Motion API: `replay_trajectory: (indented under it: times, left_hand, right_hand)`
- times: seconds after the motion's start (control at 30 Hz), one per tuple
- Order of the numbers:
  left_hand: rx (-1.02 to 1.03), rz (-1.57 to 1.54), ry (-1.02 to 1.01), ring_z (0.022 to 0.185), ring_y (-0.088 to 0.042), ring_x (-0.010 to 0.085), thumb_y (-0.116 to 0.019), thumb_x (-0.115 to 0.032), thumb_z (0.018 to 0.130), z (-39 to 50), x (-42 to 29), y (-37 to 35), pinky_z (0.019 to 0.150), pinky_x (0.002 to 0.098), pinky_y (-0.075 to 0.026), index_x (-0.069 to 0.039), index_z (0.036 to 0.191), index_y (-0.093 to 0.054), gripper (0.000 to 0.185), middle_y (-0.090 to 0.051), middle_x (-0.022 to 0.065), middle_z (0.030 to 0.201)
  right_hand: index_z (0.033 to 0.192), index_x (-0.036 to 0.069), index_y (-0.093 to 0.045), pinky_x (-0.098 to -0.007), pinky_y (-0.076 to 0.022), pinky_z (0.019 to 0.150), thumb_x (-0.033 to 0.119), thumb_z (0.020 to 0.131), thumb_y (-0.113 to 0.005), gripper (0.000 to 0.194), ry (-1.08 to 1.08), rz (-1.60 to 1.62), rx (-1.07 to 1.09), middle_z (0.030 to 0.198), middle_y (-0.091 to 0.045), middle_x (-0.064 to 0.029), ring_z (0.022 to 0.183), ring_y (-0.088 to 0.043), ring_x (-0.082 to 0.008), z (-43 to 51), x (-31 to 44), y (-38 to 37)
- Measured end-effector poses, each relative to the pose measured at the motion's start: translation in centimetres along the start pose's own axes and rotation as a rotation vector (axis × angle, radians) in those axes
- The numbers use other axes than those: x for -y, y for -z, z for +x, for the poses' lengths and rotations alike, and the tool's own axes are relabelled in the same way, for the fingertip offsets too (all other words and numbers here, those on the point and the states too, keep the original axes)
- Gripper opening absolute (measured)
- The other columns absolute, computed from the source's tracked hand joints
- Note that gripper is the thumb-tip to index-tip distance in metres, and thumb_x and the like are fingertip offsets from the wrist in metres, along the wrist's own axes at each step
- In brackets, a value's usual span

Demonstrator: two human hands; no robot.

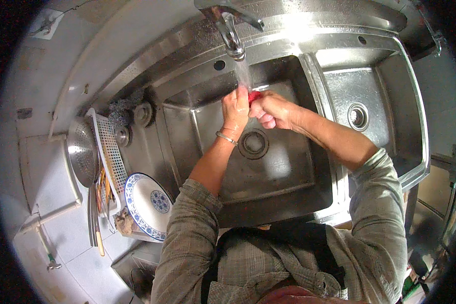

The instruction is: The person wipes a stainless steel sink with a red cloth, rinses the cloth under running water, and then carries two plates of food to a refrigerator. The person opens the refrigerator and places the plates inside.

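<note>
Water runs from the chrome faucet (pixel 233 45) onto my left hand (pixel 236 108), which is raised over the large stainless steel sink basin (pixel 231 178). A metal bangle (pixel 227 138) circles my left wrist. Against the fingers of that hand, my right hand (pixel 273 110) grips a small red thing (pixel 254 96), perhaps a scrubbing pad or cloth. Most of it is covered by my fingers, so its shape cannot be told. Whether my left hand also holds it is hidden. Beneath both hands lies the round drain (pixel 253 143).
To the right is a smaller basin (pixel 368 91) with its own drain strainer (pixel 358 116). On the left stand a blue-and-white plate (pixel 142 201), a white plastic basket (pixel 108 148) with chopsticks, a metal colander (pixel 81 148) and steel-wool scourers (pixel 123 110).
</note>
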State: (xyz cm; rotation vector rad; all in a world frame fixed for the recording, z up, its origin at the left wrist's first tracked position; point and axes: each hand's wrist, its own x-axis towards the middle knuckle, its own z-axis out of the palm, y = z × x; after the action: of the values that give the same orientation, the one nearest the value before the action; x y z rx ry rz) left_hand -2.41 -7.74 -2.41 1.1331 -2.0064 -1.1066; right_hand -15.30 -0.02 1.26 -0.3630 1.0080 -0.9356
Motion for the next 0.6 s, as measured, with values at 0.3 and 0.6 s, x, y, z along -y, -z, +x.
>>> replay_trajectory:
  times: [0.3,0.6]
  left_hand:
    - [0.304,-0.651,0.59,0.048,-0.044,0.0062,-0.048,-0.039,0.097,0.3,-1.9,1.9,0.042,0.0226,-0.035,-0.008,0.094,-0.064,0.035,-0.063,0.0006,0.073]
    - [0.546,-1.244,0.925,0.035,-0.032,0.0055,-0.043,-0.043,0.098,-0.4,-3.3,2.0,0.033,0.0225,-0.023,-0.017,0.08,-0.053,0.033,-0.039,-0.0071,0.051]
  right_hand:
    - [0.116,0.002,-0.052,-0.0219,-0.0388,0.047,0.002,0.082,-0.057,0.034,0.201,0.285,0.02,0.085,-0.063,-0.0085,0.057,-0.052,-0.0108,-4.0,1.8,-0.6]
    - [0.137,0.016,-0.044,-0.0422,-0.044,0.092,0.019,0.081,-0.057,0.057,1.261,-2.034,-0.34,0.126,-0.052,-0.0072,0.121,-0.047,-0.0307,-5.1,2.1,0.1]
